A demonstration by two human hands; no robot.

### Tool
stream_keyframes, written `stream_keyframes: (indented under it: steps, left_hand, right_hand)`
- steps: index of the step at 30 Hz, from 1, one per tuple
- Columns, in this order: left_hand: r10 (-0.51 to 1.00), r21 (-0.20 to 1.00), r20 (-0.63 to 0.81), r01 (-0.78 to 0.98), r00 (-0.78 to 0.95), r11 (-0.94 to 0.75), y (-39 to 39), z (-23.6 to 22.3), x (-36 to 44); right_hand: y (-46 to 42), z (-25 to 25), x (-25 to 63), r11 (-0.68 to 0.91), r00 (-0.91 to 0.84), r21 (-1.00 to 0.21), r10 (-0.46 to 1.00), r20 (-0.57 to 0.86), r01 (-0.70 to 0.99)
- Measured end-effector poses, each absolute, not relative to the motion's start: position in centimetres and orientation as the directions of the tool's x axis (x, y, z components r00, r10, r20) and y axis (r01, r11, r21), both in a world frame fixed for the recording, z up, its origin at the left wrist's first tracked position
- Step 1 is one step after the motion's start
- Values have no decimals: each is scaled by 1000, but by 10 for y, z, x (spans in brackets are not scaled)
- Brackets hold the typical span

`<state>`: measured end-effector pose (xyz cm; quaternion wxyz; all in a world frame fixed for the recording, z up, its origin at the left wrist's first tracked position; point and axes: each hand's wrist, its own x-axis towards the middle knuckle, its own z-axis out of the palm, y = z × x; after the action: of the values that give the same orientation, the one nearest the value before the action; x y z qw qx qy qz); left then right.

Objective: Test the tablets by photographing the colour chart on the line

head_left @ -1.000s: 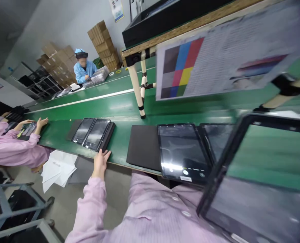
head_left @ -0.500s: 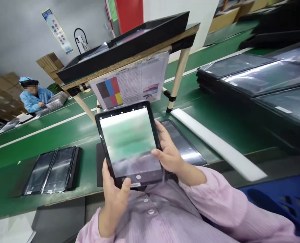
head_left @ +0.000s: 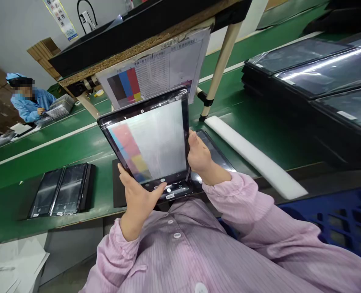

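Grey wall (head_left: 12, 40), green desk (head_left: 101, 188) | left fingers (head_left: 126, 177) grasping tablet (head_left: 159, 142) at lower left | right fingers (head_left: 194, 141) gripping its right edge | tablet tilted between them | white strip (head_left: 253, 156) right of right fingers

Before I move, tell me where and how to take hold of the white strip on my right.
Probably best by the near end of the white strip, from your side, pinching across its long edges: it is narrow, and that end seems to jut past the edge of the green bench. Your right hand is nearest but holds the tablet.
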<state>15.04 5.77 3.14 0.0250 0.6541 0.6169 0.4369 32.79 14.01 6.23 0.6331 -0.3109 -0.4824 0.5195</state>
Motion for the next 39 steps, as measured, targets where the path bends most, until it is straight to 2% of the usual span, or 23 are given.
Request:
stream_keyframes:
  steps: [4, 10, 17, 22, 24, 26, 28, 30, 32, 35, 39]
  left_hand:
    - [838, 585, 521, 782, -159, -216, 59, 31, 153]
    - [826, 529, 545, 823, -143, -207, 59, 28, 154]
    - [822, 520, 553, 827, -134, -215, 58, 28, 154]
    - [807, 545, 575, 799, -136, -254, 58, 24, 151]
    - [798, 642, 583, 688, -151, -339, 59, 22, 146]
    - [813, 806, 543, 400, -211, -435, 60, 23, 138]
    - [873, 910, 402, 10, -276, -416, 61, 27, 130]
    - [929, 914, 229, -265, -291, -309, 60, 31, 122]
    - [952, 892, 120, -392, -281, -228, 58, 33, 116]
    - [963, 855, 37, -491, -267, -169, 54, 28, 109]
    - [961, 834, -13, -532, -278, -142, 47, 18, 104]
  right_hand:
    - [139, 56, 329, 246, -13, -896, 963, 270, -369]
    - [141, 53, 330, 241, -14, -888, 963, 268, -392]
    - [140, 54, 332, 281, -30, -852, 944, 327, -442]
    - [142, 55, 331, 291, -20, -876, 946, 324, -384]
    - [141, 56, 331, 309, -25, -878, 940, 342, -366]
    - [136, 58, 331, 356, -36, -867, 919, 391, -349]
    - [127, 64, 332, 458, -45, -843, 872, 488, -281]
    - [119, 71, 333, 560, -109, -811, 807, 580, -168]
    - [113, 80, 333, 610, -229, -789, 760, 608, -68]
    - [114, 90, 332, 639, -389, -769, 712, 584, 16]
    - [121, 92, 324, 672, -450, -733, 690, 567, 106]
